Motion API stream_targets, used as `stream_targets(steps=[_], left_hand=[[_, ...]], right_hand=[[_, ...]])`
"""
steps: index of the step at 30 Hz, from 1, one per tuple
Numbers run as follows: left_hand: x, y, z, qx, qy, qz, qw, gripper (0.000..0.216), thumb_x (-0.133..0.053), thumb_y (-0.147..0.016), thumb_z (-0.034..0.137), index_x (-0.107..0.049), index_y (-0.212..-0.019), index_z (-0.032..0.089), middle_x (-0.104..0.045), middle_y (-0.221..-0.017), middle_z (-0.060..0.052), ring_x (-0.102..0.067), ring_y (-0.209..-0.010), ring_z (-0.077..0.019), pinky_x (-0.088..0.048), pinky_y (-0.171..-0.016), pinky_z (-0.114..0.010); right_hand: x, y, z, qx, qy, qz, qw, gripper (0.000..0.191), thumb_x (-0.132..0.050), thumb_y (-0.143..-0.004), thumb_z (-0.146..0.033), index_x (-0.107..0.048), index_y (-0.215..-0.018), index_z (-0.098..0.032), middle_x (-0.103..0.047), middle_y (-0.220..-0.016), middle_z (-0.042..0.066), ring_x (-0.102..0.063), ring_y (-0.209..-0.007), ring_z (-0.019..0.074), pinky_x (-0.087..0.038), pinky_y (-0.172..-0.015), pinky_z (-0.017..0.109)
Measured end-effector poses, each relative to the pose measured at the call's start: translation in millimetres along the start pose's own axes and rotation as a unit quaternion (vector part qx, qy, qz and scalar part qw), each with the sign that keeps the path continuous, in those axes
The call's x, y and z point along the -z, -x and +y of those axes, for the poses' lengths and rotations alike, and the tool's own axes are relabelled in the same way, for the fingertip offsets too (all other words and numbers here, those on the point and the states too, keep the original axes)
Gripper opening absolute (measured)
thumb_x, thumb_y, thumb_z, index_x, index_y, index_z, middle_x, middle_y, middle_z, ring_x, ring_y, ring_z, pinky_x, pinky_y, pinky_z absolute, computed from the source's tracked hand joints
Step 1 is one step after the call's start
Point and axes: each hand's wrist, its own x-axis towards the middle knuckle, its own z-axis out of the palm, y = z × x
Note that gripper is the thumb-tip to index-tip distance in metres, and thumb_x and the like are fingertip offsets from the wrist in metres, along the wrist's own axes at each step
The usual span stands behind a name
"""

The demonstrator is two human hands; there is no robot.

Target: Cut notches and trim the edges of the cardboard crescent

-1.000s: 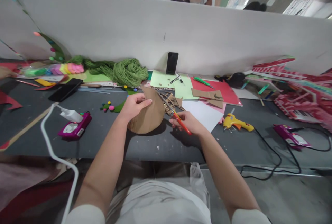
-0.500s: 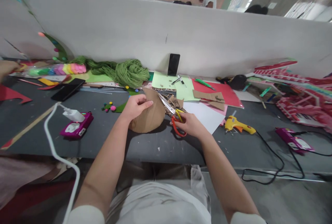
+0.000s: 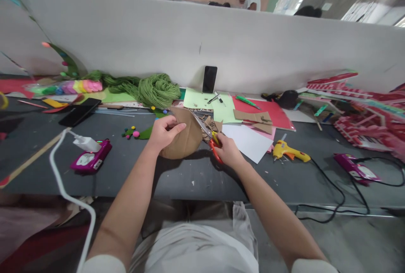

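Note:
A brown cardboard piece (image 3: 185,140) with a rounded lower edge is pinched at its upper left by my left hand (image 3: 165,133), thumb on the near face. My right hand (image 3: 227,150) grips scissors (image 3: 204,126) with red and yellow handles. Their blades lie along the cardboard's upper right edge and look nearly closed. Cardboard scraps (image 3: 215,124) lie just behind the blades on the dark grey table (image 3: 190,184). Part of the scissors' handles is hidden by my fingers.
Green yarn (image 3: 160,90) and an upright phone (image 3: 209,79) stand along the white partition. A yellow glue gun (image 3: 289,151) lies right, its cord running to a purple power strip (image 3: 357,168). Another purple power strip (image 3: 91,157) with a white charger sits left. White paper (image 3: 248,141) lies right of the scissors.
The scissors' handles have come together, closing the blades along the cardboard's edge. At the far left, another person's arm and a red piece have moved out of where they were.

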Motion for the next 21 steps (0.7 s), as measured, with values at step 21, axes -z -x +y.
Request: stream_targets(steps=[21], left_hand=[[0, 1, 4, -0.015, -0.013, 0.005, 1.0, 0.043, -0.075, -0.081, 0.043, -0.046, -0.058, 0.02, -0.046, -0.054, 0.004, -0.039, -0.053, -0.0114, -0.033, -0.053, -0.027]], right_hand=[[-6, -11, -5, 0.003, 0.171, 0.048, 0.984, 0.016, -0.061, -0.082, -0.031, -0.057, -0.07, -0.021, -0.065, -0.069, 0.006, -0.052, -0.063, 0.0185, -0.025, -0.06, 0.029]])
